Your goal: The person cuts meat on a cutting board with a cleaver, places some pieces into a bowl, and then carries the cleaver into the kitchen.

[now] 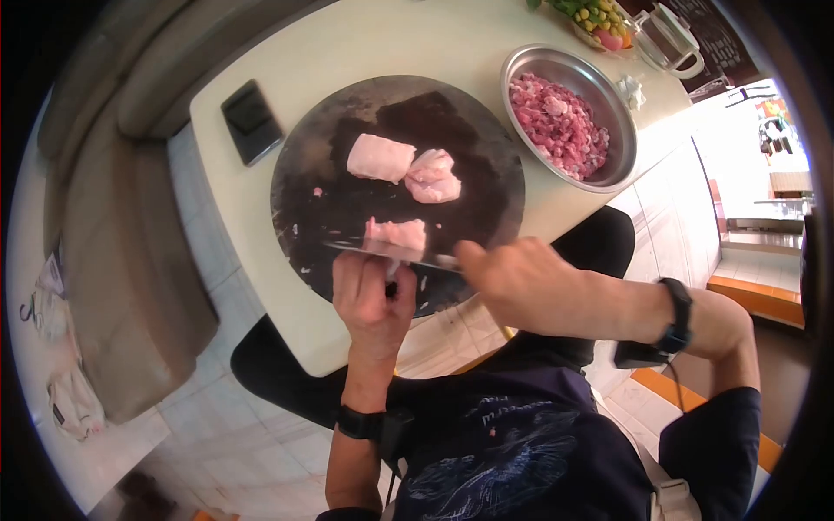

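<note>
My right hand (512,282) is closed around the handle of a knife (420,258), whose blade lies almost level across the front of a small piece of pale pink meat (398,233). Fingers of my left hand (372,295) are bent against the near side of that meat, just below the blade. Their tips are partly hidden. Farther back on the dark round cutting board (300,204) rest a blocky pale slab of meat (380,158) and a folded pink piece (433,177), side by side. Small scraps dot the board.
A metal bowl (624,130) of chopped red meat (560,126) stands right of the board on the cream table (304,61). A black phone (252,122) lies at the left edge. Fruit (599,19) and a glass jug (665,39) are at the back right.
</note>
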`<state>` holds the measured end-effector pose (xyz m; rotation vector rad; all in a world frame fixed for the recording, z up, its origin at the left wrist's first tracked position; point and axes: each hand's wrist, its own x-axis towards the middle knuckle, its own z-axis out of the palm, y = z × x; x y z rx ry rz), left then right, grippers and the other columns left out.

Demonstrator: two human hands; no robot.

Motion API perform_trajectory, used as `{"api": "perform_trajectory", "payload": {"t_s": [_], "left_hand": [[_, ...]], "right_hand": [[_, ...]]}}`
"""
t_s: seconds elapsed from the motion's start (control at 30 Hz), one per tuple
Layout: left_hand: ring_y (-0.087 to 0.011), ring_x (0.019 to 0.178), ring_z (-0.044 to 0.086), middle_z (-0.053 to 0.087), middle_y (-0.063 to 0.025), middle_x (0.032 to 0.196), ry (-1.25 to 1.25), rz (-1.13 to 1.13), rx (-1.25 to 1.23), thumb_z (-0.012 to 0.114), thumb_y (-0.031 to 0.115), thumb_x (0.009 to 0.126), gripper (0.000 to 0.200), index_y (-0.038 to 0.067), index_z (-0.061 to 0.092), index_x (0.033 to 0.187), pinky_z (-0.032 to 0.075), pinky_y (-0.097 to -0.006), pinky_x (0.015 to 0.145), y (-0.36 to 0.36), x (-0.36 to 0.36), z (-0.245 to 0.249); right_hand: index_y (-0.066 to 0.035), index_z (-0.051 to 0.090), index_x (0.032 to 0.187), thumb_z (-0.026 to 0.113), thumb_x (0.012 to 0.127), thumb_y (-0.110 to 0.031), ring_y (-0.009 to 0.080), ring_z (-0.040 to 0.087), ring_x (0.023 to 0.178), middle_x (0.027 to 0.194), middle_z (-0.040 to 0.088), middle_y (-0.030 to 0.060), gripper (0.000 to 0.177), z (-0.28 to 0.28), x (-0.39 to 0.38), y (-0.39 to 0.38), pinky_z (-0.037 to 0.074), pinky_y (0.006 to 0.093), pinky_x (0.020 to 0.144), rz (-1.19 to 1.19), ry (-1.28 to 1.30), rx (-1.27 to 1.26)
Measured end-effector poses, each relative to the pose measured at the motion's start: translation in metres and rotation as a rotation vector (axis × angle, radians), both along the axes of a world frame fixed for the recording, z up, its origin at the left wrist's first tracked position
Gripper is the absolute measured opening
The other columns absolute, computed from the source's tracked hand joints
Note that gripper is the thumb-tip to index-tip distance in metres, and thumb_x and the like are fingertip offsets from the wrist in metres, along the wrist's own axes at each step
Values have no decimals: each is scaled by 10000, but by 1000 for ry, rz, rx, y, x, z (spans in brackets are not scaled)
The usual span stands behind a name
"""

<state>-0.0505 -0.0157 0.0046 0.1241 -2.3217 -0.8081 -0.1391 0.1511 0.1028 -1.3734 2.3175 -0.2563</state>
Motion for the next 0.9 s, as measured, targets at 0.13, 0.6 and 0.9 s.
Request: {"api": "perform_trajectory", "payload": {"t_s": [0.13,0.6,0.9], "left_hand": [[-332,801,565,598,-148,918,23,-14,-11,639,-47,645,218,-1,599,855,476,-396,679,-3,-3,-1],[-352,738,545,564,-146,835,76,9,-43,631,-42,614,228,3,600,835,465,-415,643,-11,-7,2],[-345,745,541,565,-134,813,18,-40,-29,643,-28,636,212,11,597,839,464,-410,644,-31,-2,1]], "right_hand": [[68,520,920,649,691,-19,326,655,624,693,617,191,277,-5,-11,-10,504,399,507,-7,-41,48],[60,481,888,636,674,6,336,616,523,533,549,155,269,-18,-21,-37,455,414,451,142,-19,-201],[81,521,923,634,694,-5,348,637,592,655,601,187,270,-6,-15,-29,490,411,499,136,27,-122]]}}
